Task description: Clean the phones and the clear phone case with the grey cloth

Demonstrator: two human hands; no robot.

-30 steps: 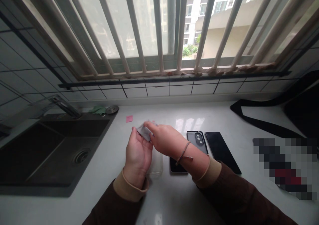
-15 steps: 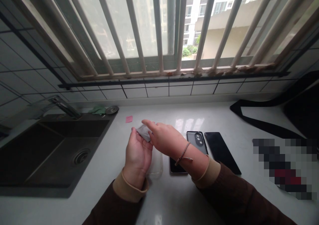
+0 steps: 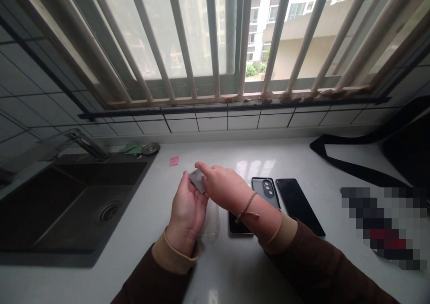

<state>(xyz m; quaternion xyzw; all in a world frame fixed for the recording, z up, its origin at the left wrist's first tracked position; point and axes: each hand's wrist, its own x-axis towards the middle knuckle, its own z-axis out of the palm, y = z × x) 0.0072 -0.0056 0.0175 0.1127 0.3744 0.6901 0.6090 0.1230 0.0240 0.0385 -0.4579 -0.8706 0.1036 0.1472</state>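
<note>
A small, thin grey piece [image 3: 197, 180], like a folded cloth or wipe, is held between my two hands above the counter. My left hand [image 3: 188, 205], palm up, grips its left side with thumb and fingers. From the right, my right hand [image 3: 223, 185] reaches over and takes its other side, the fingertips partly hidden. Below my left hand lies a clear phone case [image 3: 211, 228], partly covered. A dark phone [image 3: 240, 228] rests under my right wrist. Behind that forearm are a black-rimmed phone case [image 3: 265, 189] with a camera cutout and another black phone [image 3: 298, 205].
A pink paper square [image 3: 174, 161] lies on the white counter [image 3: 141, 245] beyond my hands. To the left is a dark sink [image 3: 83, 205] with a faucet [image 3: 89, 145]. A black strap [image 3: 342, 139] lies at the right, near a pixelated patch. Window bars stand behind.
My left hand and the grey piece have shifted slightly to the right. The grey piece looks flatter now. My right hand has barely moved, and both hands keep their hold.
</note>
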